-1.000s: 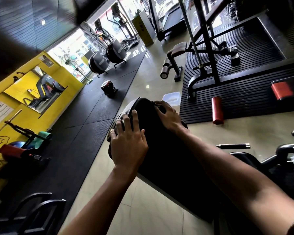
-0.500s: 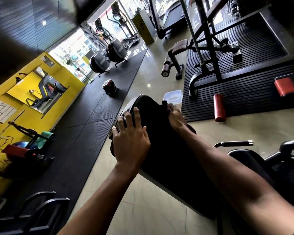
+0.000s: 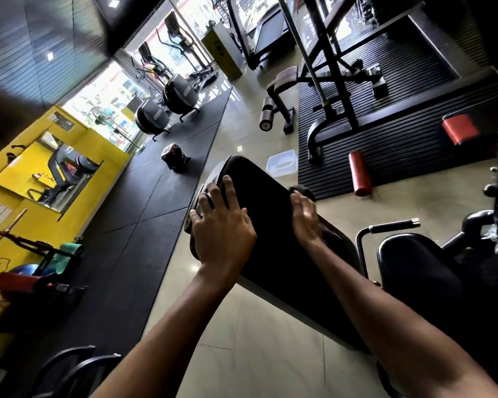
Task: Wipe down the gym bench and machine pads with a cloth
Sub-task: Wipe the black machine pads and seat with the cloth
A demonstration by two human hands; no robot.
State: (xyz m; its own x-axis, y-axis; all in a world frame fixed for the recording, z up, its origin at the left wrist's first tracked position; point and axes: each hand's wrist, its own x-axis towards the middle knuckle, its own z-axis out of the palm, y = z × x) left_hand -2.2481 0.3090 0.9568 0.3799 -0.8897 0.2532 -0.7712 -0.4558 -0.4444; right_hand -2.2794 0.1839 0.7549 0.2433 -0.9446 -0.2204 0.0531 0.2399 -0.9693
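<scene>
Bracing the black bench pad (image 3: 266,214) at its left edge, the left hand (image 3: 223,228) lies flat, fingers spread, likely to steady it; the right hand (image 3: 304,218) sits blurred at the right edge (grip unreadable); a dark wad (image 3: 301,190) beyond it may be the cloth.

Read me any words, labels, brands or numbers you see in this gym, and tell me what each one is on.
Nothing here is legible.
Yellow floor stand: dark marks, too blurred to read.
Dark placard on the yellow wall: too small.
Package on the black mat: print blurred.
</scene>
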